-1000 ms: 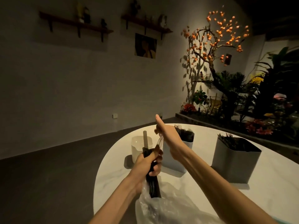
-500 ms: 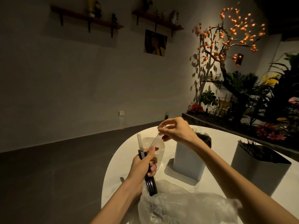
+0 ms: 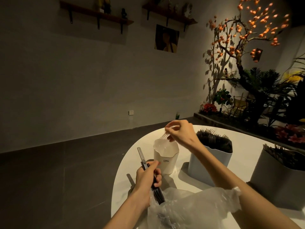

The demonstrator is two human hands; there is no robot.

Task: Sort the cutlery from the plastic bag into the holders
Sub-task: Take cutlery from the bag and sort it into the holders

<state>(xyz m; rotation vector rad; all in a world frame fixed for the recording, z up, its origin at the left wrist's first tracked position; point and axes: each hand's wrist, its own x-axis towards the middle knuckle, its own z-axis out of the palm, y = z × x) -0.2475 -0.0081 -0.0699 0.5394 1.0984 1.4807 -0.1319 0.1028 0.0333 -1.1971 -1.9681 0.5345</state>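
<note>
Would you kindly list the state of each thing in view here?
Right hand: pinches a clear fork above the white holder.
Left hand: grips a bundle of dark cutlery.
White holder: upright, open-topped.
Blue-grey holder: upright, packed with dark cutlery.
Grey holder: upright, holding dark cutlery.
Plastic bag: crumpled on the table.

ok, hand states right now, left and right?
Left hand: grips a bundle of black cutlery.
Right hand: pinches a clear fork over the white holder.
</note>
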